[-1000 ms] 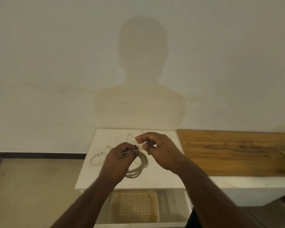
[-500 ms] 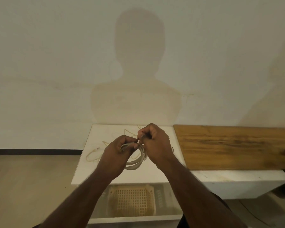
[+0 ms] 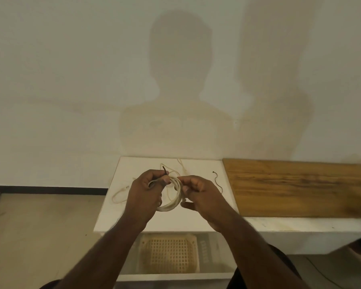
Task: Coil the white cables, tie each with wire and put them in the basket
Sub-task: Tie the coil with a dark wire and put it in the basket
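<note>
While the white bench [image 3: 133, 217] carries loose cable beyond them, both hands hold the coiled cable [image 3: 173, 203]: left hand [image 3: 143, 197] pinching coil and dark wire [image 3: 164, 170], right hand [image 3: 200, 193] gripping opposite. Next, I'd judge, comes wrapping the wire; basket [image 3: 168, 254] waits below.

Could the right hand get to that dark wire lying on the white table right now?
Probably yes. The wire lies in the open on the white table, just beyond the right hand, with nothing between them. But that hand is holding the coil and would have to let go.
</note>
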